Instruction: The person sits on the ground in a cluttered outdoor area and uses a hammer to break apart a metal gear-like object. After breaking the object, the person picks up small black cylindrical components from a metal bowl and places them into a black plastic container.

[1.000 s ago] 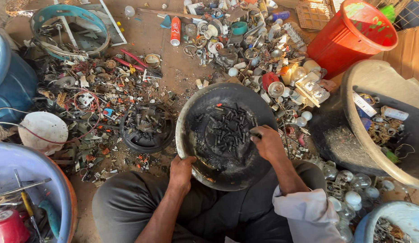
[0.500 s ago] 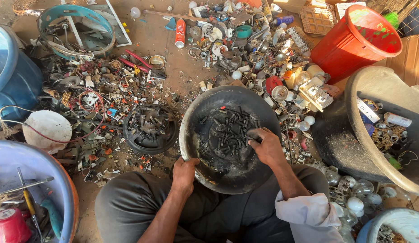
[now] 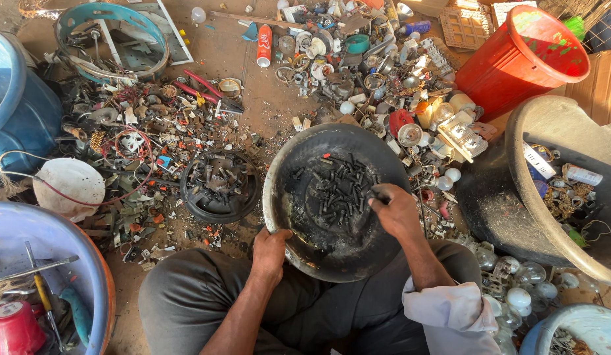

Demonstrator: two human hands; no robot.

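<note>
A round, blackened metal pan rests on my lap, tilted toward me. Several small dark metal bits lie scattered in its middle. My left hand grips the pan's near rim. Inside the pan at its right side, my right hand has its fingers pinched on a small dark piece, fingertips touching the pile of bits. I sit on the ground in grey trousers, with a pale sleeve bunched at my right elbow.
Scrap litters the dirt: wires, bulbs, a spray can, a black round part. A red bucket and large beige basin stand right; blue tubs and a tool-filled basin left.
The view has shifted slightly. My right hand has moved a little within the pan among the dark bits; my left hand still holds the rim.
</note>
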